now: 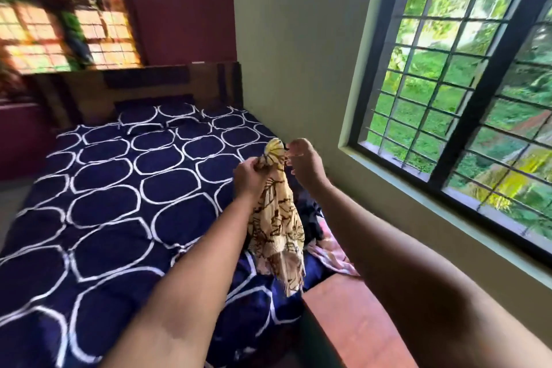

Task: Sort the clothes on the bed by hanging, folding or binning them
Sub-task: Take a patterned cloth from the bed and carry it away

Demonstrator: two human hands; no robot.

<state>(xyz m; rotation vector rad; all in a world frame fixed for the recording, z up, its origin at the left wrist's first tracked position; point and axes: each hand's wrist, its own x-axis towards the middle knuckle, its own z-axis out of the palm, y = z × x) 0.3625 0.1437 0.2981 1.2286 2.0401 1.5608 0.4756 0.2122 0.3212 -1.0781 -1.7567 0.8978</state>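
A cream garment with a brown leaf print (277, 224) hangs above the bed's right edge. My left hand (251, 176) grips it near the top, where the cloth bunches into a yellowish knob. My right hand (301, 164) is just right of that knob with curled fingers, seemingly pinching a thin dark strand; blur hides what it is. The bed (119, 188) has a navy sheet with white ring shapes. Beneath the hanging garment lie a dark piece of clothing (310, 218) and a pink patterned cloth (334, 251).
A reddish wooden surface (352, 317) juts out at the bed's near right corner. A barred window (466, 92) fills the green wall on the right. The wooden headboard (143, 89) stands at the far end, below a curtained window.
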